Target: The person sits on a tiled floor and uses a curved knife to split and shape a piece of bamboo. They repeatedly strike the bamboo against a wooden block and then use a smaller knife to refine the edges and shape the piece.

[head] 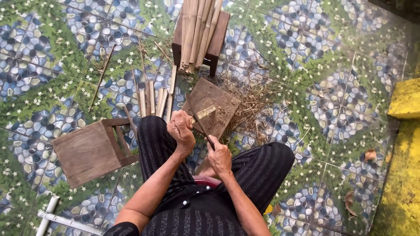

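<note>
I sit low over a tiled floor. My left hand (181,130) grips a short pale bamboo piece (203,113) and holds it down on a square wooden chopping block (218,101). My right hand (220,157) is closed on the handle of a dark knife (202,125), whose blade rests against the bamboo piece. Both hands meet just above my knees in dark striped trousers.
Several split bamboo strips (153,101) lie left of the block. A bundle of longer bamboo slats (197,30) rests on a small wooden stool (218,39) ahead. A tipped wooden stool (92,150) lies at left. Shavings (253,102) litter the tiles; a yellow ledge (404,144) runs along the right.
</note>
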